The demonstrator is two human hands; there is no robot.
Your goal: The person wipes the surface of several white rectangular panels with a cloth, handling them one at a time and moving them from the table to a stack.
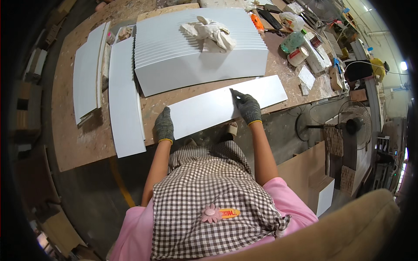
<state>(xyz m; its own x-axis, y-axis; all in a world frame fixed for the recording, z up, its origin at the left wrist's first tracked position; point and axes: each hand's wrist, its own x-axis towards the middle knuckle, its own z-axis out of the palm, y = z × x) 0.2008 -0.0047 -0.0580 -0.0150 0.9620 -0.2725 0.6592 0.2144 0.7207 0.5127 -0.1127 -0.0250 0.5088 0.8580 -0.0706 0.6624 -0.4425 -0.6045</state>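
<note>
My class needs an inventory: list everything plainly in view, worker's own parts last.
Table: one, brown, upper centre
Loose panel: one, white, table's near edge
Panel stack: one, white, table's far middle
Cloth: one bundle, whitish, atop the stack
Panel piles: two, white, table's left
Bottle: one, green, table's far right
Tub: one, white, beside the bottle
Clutter: uncountable, mixed colours, table's far right
Fan: at least one, dark, right side
Apron: one, dark-and-white check, on person
Left hand: one, grey glove, loose panel's left end
Right hand: one, grey glove, loose panel's near edge
</note>
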